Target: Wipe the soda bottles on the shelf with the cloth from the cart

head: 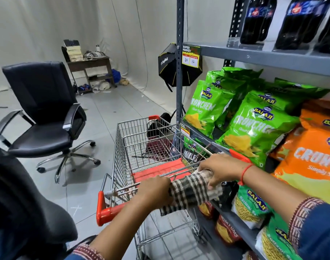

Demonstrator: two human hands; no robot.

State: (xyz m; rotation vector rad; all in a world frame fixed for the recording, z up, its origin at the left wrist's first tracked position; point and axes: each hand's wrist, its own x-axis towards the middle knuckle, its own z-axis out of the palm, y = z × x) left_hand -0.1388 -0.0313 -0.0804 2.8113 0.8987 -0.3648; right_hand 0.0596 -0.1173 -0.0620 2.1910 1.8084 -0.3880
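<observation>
A black-and-cream checked cloth [190,192] hangs over the handle end of a wire shopping cart [123,147] with a red handle. My left hand [153,190] grips the cloth's left end at the cart rim. My right hand [220,170] pinches its upper right end. Dark soda bottles [257,23] with blue labels stand on the top grey shelf [254,57] at the upper right, well above both hands.
Green and orange snack bags [254,124] fill the middle shelf, and more bags lie on the lower one. A black office chair [46,117] stands left of the cart. A small cluttered desk [89,62] sits at the back wall. A black softbox [171,66] hangs by the shelf post.
</observation>
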